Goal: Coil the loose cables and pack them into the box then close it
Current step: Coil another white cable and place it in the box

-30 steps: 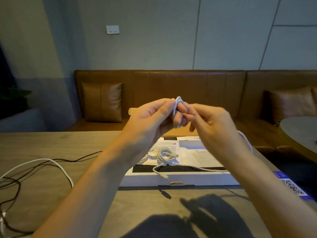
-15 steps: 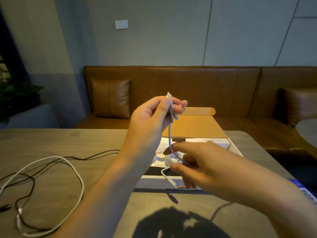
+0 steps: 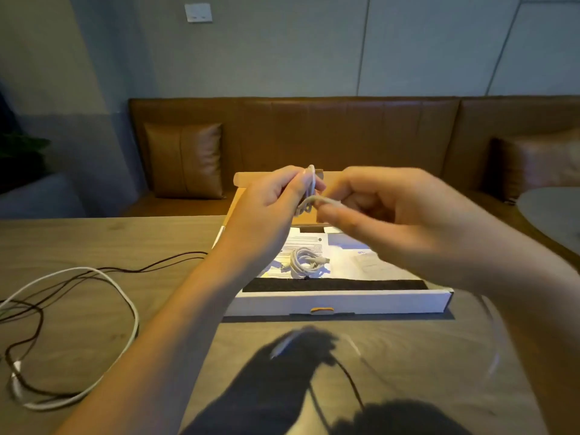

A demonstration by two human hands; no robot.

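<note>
Head view, left hand [image 3: 276,199]: raised over the box, thumb and fingers pinched on a small bundle of white cable [image 3: 310,186] loops.
Head view, right hand [image 3: 386,215]: level with the left and close beside it, fingers curled and nipping the cable's free run, which crosses the bundle sideways (blurred, so the exact finger placement is unclear).
Change: half a second ago the right hand was low, drawing slack beneath the left; it has now come up and is carrying the strand across the loops.
Meaning: by my reading, one more turn is going on, or the tail is being wrapped round the bundle to bind it.
Loose tail: a faint, blurred streak over the worktop [image 3: 94,233] at lower right, so some length is left.
Box [image 3: 339,301]: open on the worktop below the hands, flap up, a finished coil [image 3: 306,262] lying on the papers inside.
Remaining cables [image 3: 72,334]: white and dark leads sprawl uncoiled at left, well apart from the box.
Progress: roughly midway; packing and closing are yet to be done.
</note>
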